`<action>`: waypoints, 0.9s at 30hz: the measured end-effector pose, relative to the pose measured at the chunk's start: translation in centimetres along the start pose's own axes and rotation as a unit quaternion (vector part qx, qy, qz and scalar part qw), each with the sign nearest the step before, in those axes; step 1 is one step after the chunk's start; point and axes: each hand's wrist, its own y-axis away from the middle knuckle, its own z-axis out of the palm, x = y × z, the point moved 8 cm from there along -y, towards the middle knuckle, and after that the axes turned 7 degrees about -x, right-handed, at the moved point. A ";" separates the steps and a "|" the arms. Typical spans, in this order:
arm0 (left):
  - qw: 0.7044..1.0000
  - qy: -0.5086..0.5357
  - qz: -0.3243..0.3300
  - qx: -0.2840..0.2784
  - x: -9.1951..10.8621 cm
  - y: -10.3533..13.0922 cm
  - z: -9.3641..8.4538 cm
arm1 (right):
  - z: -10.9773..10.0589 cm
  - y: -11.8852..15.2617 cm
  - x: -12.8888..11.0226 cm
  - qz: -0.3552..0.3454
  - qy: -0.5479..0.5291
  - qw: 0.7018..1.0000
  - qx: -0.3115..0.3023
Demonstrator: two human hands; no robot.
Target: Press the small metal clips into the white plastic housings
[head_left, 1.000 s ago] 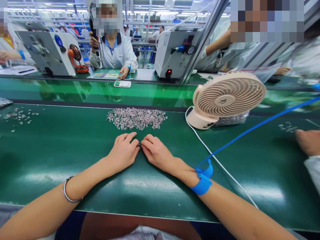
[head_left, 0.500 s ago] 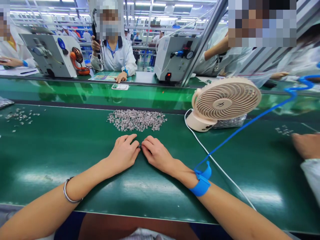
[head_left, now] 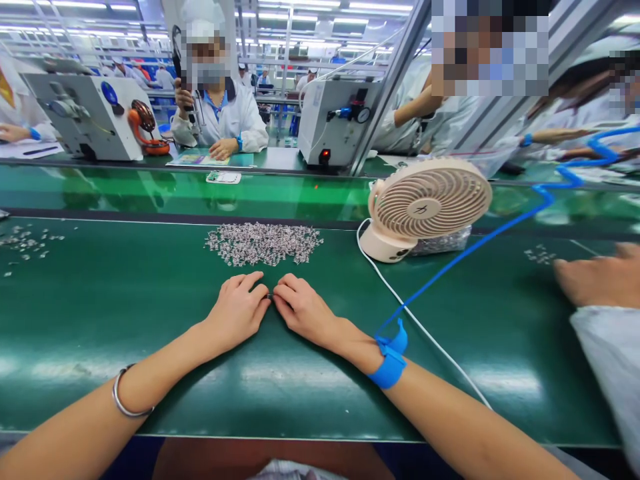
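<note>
My left hand [head_left: 239, 308] and my right hand [head_left: 303, 305] meet at the middle of the green work surface [head_left: 280, 393]. Between their fingertips is a tiny dark metal part [head_left: 270, 296], pinched from both sides; its exact kind is too small to make out. Just beyond my fingers lies a heap of small silvery metal parts [head_left: 263, 243]. A blue wrist strap [head_left: 389, 367] with a coiled cord is around my right wrist, and a metal bangle [head_left: 120, 393] is on my left.
A beige fan [head_left: 425, 207] stands right of the heap, its white cable [head_left: 425, 333] running toward me. The blue cord [head_left: 470, 257] crosses over it. A co-worker's hand [head_left: 595, 277] rests at the right. More small parts [head_left: 30, 241] lie far left. Beyond runs a green belt [head_left: 170, 190].
The whole view has shifted slightly left as my head turned. My hands keep the same pinch on the tiny part. At the right, the co-worker's hand and sleeve show more.
</note>
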 end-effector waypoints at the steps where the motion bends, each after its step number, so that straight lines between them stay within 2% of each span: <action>1: 1.000 0.001 0.000 0.001 -0.1 0.0 0.0 | 0.0 0.0 0.0 0.001 0.000 1.000 -0.003; 27: 1.000 0.008 0.008 0.015 -0.1 0.1 0.1 | 0.0 -0.1 0.1 0.015 -0.015 1.000 -0.006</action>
